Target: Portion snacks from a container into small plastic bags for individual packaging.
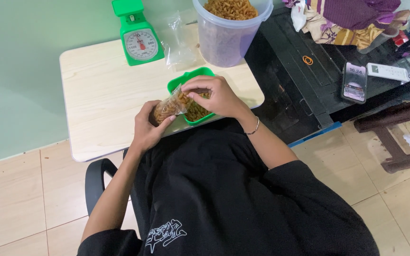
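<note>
We note left hand (147,127) grasping snack bag (169,106) | right hand (214,95) pinching bag mouth over green tray (186,80) | green scale (137,35) at 11 o'clock | tub (226,40) at 1 o'clock.

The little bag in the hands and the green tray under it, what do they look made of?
The bag looks like thin clear plastic film: the brown snacks show through and it crinkles. The green tray seems moulded hard plastic, smooth with a slight gloss and rounded rim.
</note>
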